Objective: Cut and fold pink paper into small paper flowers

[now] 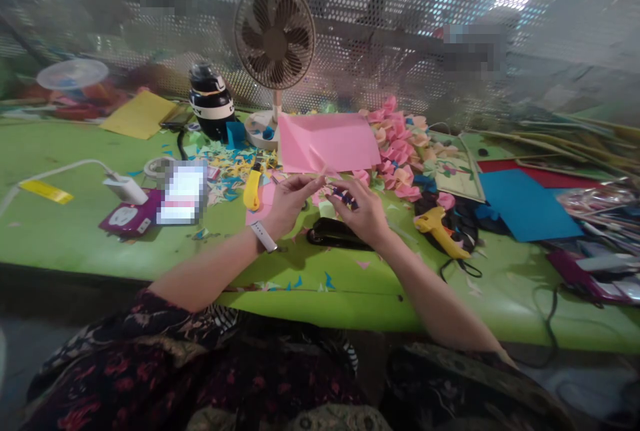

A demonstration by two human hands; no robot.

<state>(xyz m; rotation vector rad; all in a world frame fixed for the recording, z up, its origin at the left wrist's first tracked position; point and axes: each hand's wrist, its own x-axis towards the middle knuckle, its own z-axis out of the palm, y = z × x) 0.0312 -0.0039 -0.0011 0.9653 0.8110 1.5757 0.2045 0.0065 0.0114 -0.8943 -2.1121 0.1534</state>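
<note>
Over the middle of the green table, my left hand (pixel 295 201) and my right hand (pixel 363 210) meet fingertip to fingertip. Between them is a small pale pink paper piece (pixel 324 170), pinched by the left fingers; its shape is blurred. The right fingers curl in at its other side, with dark blue spots near their tips. A black stapler (pixel 337 234) lies just under the right hand. Left of my left hand is a yellow box cutter (pixel 253 190), beside a pink paper piece (pixel 260 206). Behind both hands stands a folded pink sheet (pixel 333 141).
Pink paper flowers (pixel 397 151) pile up behind right, near a yellow glue gun (pixel 443 231) and a blue sheet (pixel 530 204). Paper scraps (pixel 225 171) lie left of centre. A fan (pixel 275 41), a bottle (pixel 213 108), a phone (pixel 183 191) and a purple power socket (pixel 127 214) stand around.
</note>
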